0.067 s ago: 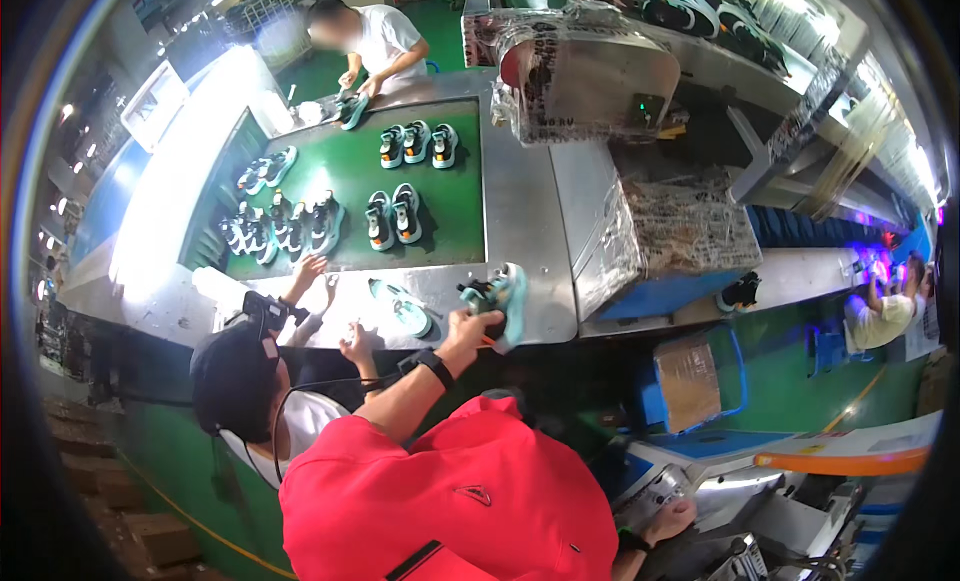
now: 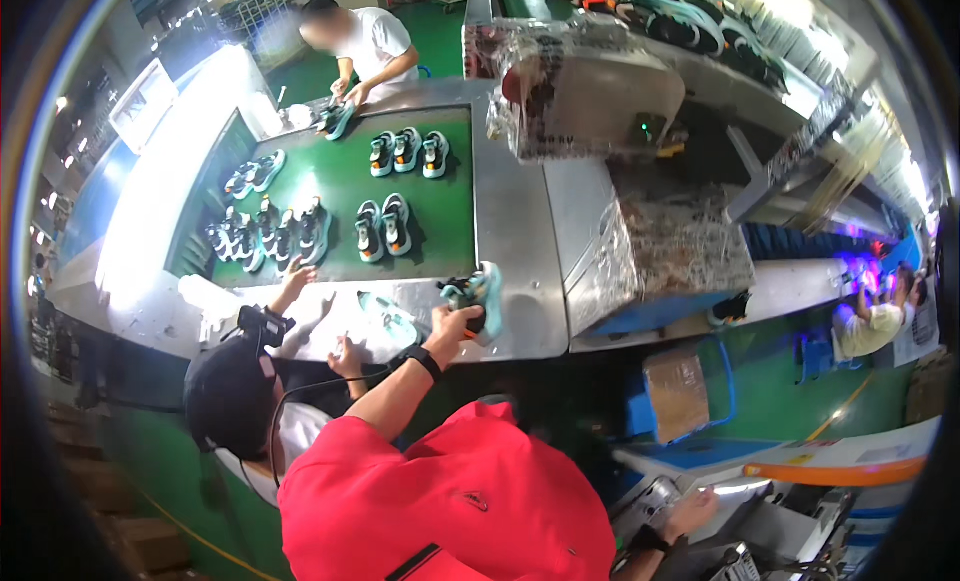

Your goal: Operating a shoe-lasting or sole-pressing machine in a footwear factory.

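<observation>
My left grip [image 2: 453, 325] clasps a shoe [image 2: 490, 301] over the metal counter [image 2: 515, 226]; right grip [image 2: 690, 510] beside machinery [image 2: 783, 522], can't tell if closed. Green floor [image 2: 775, 393]; printed film [image 2: 690, 239] wraps a box, right.

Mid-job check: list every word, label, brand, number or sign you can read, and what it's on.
No text here reads clearly enough to quote.
Plastic film around the boxy equipment: printed marks, creased and blurred.
Red shirt: small triangular emblem, no readable lettering.
Shoe in the left hand: no readable marking.
White panel, lower right: marks too small to read.
</observation>
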Tool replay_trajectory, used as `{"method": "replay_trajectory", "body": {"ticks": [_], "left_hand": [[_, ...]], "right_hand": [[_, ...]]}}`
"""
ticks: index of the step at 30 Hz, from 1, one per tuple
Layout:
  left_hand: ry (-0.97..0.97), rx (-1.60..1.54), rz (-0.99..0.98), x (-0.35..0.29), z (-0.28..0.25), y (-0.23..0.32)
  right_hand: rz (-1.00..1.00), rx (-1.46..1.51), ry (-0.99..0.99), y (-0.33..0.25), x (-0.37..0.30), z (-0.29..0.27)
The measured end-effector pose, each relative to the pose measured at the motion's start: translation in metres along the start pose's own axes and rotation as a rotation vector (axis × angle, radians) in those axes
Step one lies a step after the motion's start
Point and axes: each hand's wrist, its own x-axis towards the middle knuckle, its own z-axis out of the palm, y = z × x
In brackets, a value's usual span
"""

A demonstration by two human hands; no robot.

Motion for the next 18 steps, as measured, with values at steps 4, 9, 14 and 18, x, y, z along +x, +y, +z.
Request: {"method": "replay_trajectory", "body": {"ticks": [4, 9, 14, 18], "left_hand": [[0.206, 0.131, 0.017, 0.123, -0.070, 0.049], [0.383, 0.348, 0.001, 0.212, -0.084, 0.088], [0.504, 0.831, 0.316, 0.290, -0.119, 0.048], [0.544, 0.981, 0.210, 0.296, -0.107, 0.052]], "right_hand": [[-0.254, 0.340, 0.032, -0.216, 0.119, 0.001], [-0.623, 0.206, -0.065, -0.464, 0.255, 0.005], [-0.907, 0.235, -0.309, -0.688, 0.348, 0.083], [-1.113, 0.145, -0.366, -0.820, 0.432, 0.192]]}}
